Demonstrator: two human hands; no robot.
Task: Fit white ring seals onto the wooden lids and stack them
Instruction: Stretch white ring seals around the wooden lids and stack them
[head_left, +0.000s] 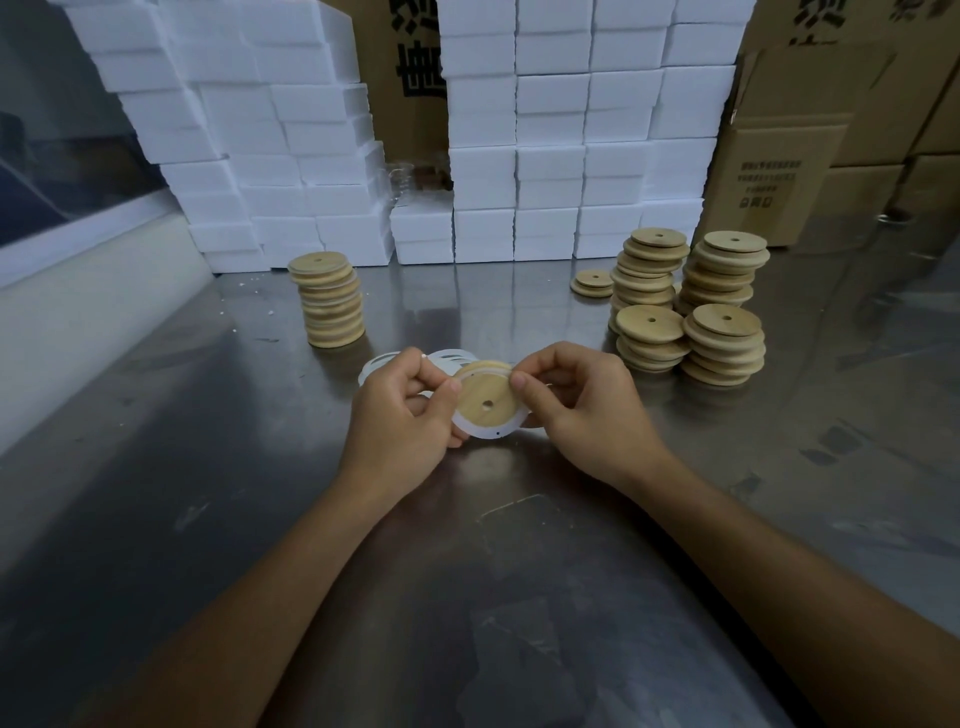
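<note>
Both hands meet over the middle of the counter (519, 571), a dull, scuffed steel sheet w/ soft reflections. Left hand (400, 415) curls its fingers round the left edge of a round wooden lid (485, 397), thumb tip pressed on its face; right hand (582, 410) pinches the lid's right edge btw thumb and forefinger. The lid is pale, smooth-grained, flat disc w/ a small centre hole, held tilted toward the camera just above the counter. A thin white ring seal (480, 433) runs round its lower rim and shows again along the top edge; how fully it's seated I can't tell. Just behind the lid, partly hidden by the left hand, lie loose white rings (376, 364), flat on the steel. Further behind the lid and to its left stands a neat stack of lids (328, 301) w/ pale bands showing btw the discs. Behind the lid to its right, four leaning piles of bare lids (691, 306), plain wood, edges staggered, and a low pile of two or three (593, 283) beside them. Along the back of the counter: walls of white foam blocks (550, 156), matt and boxy, w/ brown cardboard cartons (779, 171) at the right.
</note>
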